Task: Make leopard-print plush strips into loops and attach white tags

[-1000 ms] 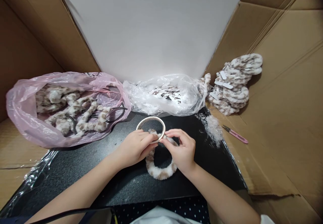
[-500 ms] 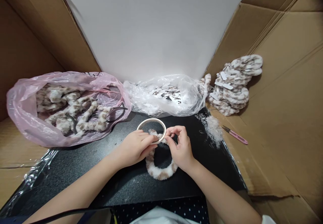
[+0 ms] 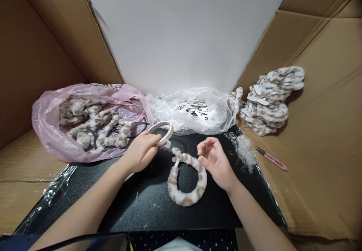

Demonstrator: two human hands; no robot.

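Observation:
A roll of white tape [image 3: 166, 133] is held by my left hand [image 3: 143, 150], whose fingers are wrapped round its near edge. A small piece of tape sticks out from the roll. On the black table lies a fluffy white and brown ring [image 3: 187, 199], with a small white strip at its upper left, where a short furry end points up. Just above and right of the ring is my right hand [image 3: 215, 160], its fingers curled but apart, with nothing seen between them.
A pink plastic bag [image 3: 46, 120] with furry pieces and black cords lies at the left. Behind the table is a clear bag [image 3: 220, 120] of small patterned pieces. At the right are stacked furry rings [image 3: 271, 111], white fluff [image 3: 244, 151] and pink snips [image 3: 275, 162]. Cardboard walls flank the table.
My left hand has moved left and up with the tape roll, away from the ring. My right hand has drawn off to the right and opened. The view has shifted slightly.

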